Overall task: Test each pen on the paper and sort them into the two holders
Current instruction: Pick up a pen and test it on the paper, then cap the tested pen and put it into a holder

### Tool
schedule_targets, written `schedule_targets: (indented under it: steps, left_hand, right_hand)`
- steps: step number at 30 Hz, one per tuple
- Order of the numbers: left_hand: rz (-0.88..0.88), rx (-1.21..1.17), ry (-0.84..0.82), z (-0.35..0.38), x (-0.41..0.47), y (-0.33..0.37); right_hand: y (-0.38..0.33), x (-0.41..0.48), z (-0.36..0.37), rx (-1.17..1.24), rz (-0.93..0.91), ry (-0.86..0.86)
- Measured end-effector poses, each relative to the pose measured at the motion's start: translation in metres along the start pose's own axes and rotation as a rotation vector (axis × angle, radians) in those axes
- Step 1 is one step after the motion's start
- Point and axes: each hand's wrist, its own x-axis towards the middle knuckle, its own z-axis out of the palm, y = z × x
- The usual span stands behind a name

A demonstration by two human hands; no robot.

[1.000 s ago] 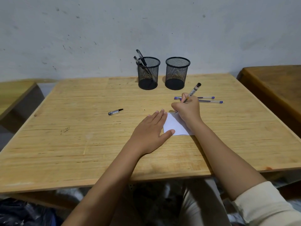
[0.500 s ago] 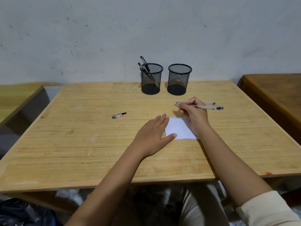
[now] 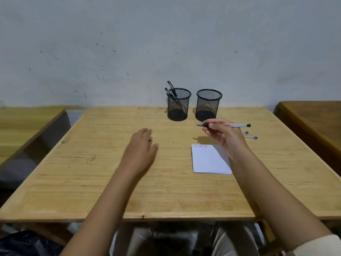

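My right hand (image 3: 224, 138) holds a clear pen with a black grip (image 3: 232, 125) level above the table, tip pointing left, in front of the right mesh holder (image 3: 209, 104), which looks empty. The left mesh holder (image 3: 179, 104) has two black pens (image 3: 172, 90) standing in it. A white paper (image 3: 208, 159) with scribbles along its top edge lies uncovered below my right hand. My left hand (image 3: 143, 145) hovers blurred over the table to the left, over the spot where the black pen cap lay; only a dark speck shows at its fingers. Two blue-capped pens (image 3: 251, 137) lie behind my right hand.
The wooden table (image 3: 110, 182) stands against a grey wall. Another light table (image 3: 27, 122) is at the left and a darker one (image 3: 313, 122) at the right. A dark bag (image 3: 24, 242) lies on the floor at the lower left.
My right hand lifted the pen off the paper and turned it level. My left hand left the paper and swept left toward the pen cap. The view tilted down slightly.
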Motion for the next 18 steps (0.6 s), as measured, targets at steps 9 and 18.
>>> schedule_targets:
  steps: [9, 18]
  left_hand:
    - [-0.030, -0.078, 0.075, -0.002, 0.011, -0.034]
    - [-0.096, -0.623, 0.115, 0.000, 0.000, 0.009]
  right_hand:
    - [0.009, -0.005, 0.025, -0.025, 0.033, -0.068]
    - [0.025, -0.017, 0.050, -0.008, 0.041, -0.106]
